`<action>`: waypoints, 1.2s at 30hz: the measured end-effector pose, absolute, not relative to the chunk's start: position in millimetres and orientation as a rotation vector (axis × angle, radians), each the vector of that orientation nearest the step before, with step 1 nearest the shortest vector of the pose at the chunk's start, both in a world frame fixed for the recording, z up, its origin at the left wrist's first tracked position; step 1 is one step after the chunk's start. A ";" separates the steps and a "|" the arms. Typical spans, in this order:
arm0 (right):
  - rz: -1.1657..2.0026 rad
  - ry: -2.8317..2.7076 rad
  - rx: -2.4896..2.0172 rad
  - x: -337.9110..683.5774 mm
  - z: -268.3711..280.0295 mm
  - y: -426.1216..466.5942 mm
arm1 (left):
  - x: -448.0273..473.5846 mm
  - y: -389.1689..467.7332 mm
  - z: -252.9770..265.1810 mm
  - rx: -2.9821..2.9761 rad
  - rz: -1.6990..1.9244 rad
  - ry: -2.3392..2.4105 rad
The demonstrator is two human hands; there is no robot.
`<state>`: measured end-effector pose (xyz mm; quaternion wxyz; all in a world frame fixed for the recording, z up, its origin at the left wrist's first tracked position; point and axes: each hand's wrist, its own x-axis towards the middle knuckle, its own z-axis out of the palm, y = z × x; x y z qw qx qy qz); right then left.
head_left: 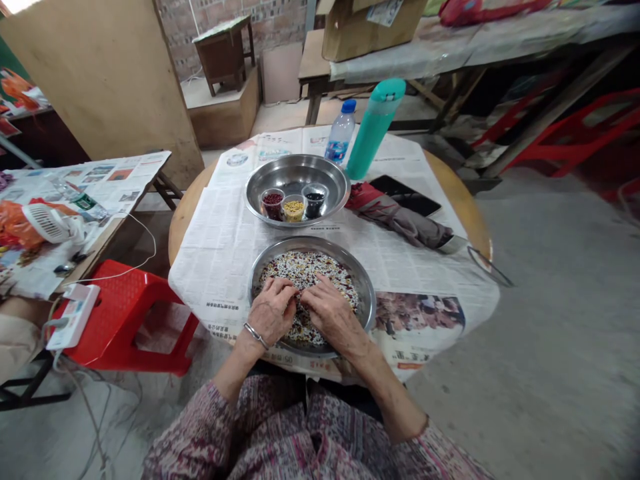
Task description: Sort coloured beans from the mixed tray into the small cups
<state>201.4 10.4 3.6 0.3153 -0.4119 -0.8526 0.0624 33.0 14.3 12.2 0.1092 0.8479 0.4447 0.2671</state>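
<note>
Both hands are over a shallow steel basin (371,303) filled with a mix of white grains and red, yellow and dark beans (305,264). My left hand (273,311), a bracelet on its wrist, is closed with thumb and fingers pinched together. Close beside it, my right hand (332,315) has its fingertips drawn together at the mix. Whatever the fingertips hold is too small to make out. Behind stands a second steel basin (295,167). Inside it are clear cups of red beans (273,208), yellow beans (293,210) and black beans (315,207).
Newspaper (210,233) covers the round table. A water bottle (341,133), a teal flask (376,130), a folded umbrella (400,217) and a dark tablet (407,193) lie behind and right. At left, a red stool (130,320) carries a power strip (75,317).
</note>
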 end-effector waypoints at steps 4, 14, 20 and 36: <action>0.172 -2.246 -1.095 201.2 3.1 10.6 | 32.7 14.4 14.0 2.483 0.786 1.298; 0.135 -2.222 -1.065 199.3 2.2 12.2 | 31.7 14.7 11.5 2.497 0.818 1.303; 0.163 -2.178 -1.098 194.8 7.6 9.7 | 31.0 14.8 10.8 2.471 0.824 1.310; 0.231 -2.242 -1.234 194.1 7.8 5.5 | 29.4 14.3 8.9 2.463 0.857 1.265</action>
